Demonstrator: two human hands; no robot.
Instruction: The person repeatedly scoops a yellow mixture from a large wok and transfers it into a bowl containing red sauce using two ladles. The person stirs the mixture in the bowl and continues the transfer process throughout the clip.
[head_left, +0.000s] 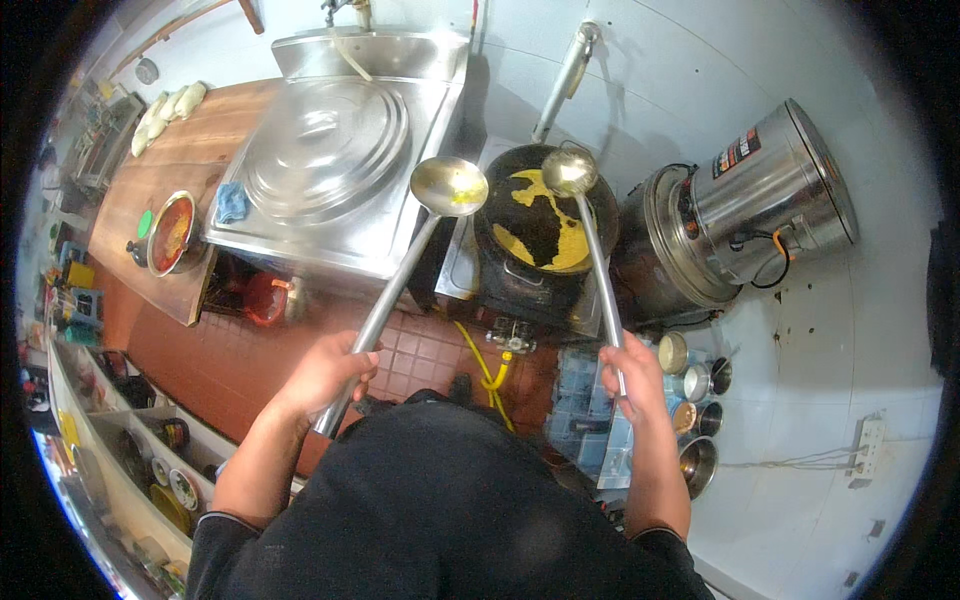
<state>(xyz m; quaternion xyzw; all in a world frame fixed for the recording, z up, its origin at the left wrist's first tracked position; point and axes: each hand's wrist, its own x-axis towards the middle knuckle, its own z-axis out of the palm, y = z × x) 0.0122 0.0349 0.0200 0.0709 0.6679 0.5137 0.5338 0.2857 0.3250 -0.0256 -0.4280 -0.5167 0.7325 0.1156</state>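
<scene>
My left hand grips the long metal handle of a wide ladle. Its bowl is raised between the steel stove and the wok, with a smear of yellow inside. In my right hand is the handle of a second, smaller-headed ladle, whose head is over the back of the wok. The dark wok sits on a burner ahead of me, to the right. A thin yellow layer that looks like egg spreads unevenly over it, with dark metal showing through the middle.
A steel stove with a round lid and a blue cloth stands left of the wok. Beyond it, a wooden table bears a pot of red sauce and dough pieces. Steel drums and several seasoning containers stand right.
</scene>
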